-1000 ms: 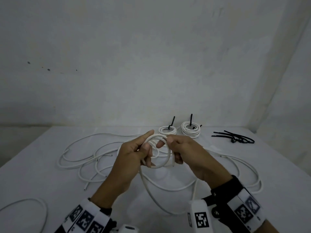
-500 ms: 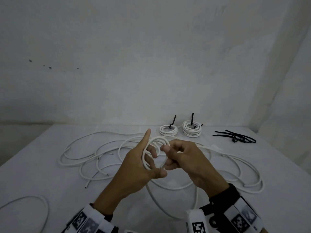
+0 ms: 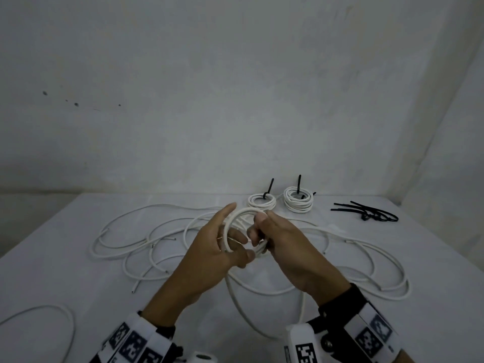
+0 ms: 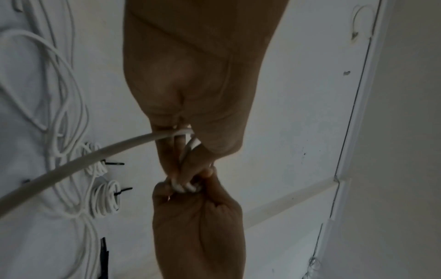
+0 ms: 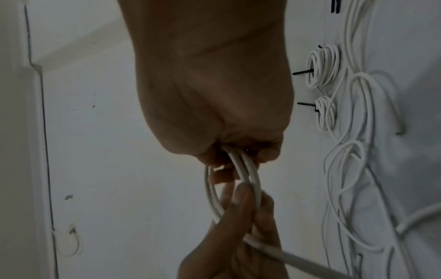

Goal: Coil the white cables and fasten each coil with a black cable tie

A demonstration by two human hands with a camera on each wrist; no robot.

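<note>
Above the middle of the bench [image 3: 65,258], both hands work one small coil [image 3: 237,218] of white cable. The right hand [image 3: 285,247] is clenched round the turns at the coil's 4 o'clock, thumb on top; the left hand [image 3: 217,247] has its fingers through the ring and curled on the strands at 8 o'clock, forefinger straight along the rim. The loose tail [image 3: 235,302] drops from the coil toward 6 o'clock and runs off under the wrists.

The cable looks light but springy, with a smooth jacket: the turns will likely spread if the pinch slackens, so it is best held where all strands cross, with one hand kept on the bundle while the other feeds in tail.

Two tied coils [image 3: 280,203] sit at 12 o'clock, spare ties [image 3: 366,213] at 2 o'clock, and more loose cable [image 3: 125,244] sprawls from 9 to 4 o'clock.

The number of turns in hand is hard to count; the right wrist view shows about three. The tail's end is hidden, and another loop at 7 o'clock is cut off by the frame edge.
</note>
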